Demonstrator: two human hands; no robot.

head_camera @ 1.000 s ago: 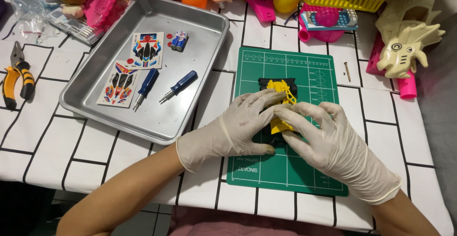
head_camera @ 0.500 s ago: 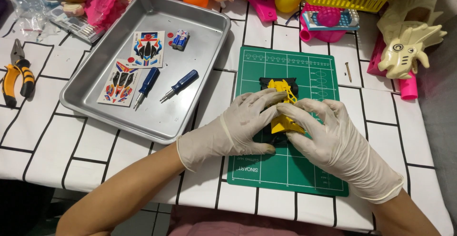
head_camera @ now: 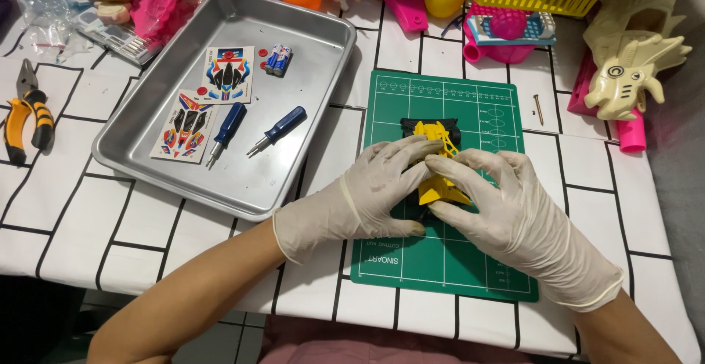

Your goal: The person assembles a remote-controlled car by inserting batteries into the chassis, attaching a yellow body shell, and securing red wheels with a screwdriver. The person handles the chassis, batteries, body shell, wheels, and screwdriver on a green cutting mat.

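A small yellow and black toy car lies on a green cutting mat in the middle of the table. Both my hands wear pale gloves. My left hand grips the car's left side, fingers curled over its black body. From the right, my right hand presses on the yellow shell with its fingertips. Much of the car is hidden under my fingers.
A metal tray to the left holds two blue screwdrivers, two sticker sheets and small batteries. Orange-handled pliers lie far left. A loose nail, a cream toy dinosaur and bright plastic toys line the back.
My hands have shifted only slightly on the car; the fingers stay closed around it. Nothing else on the table has moved.
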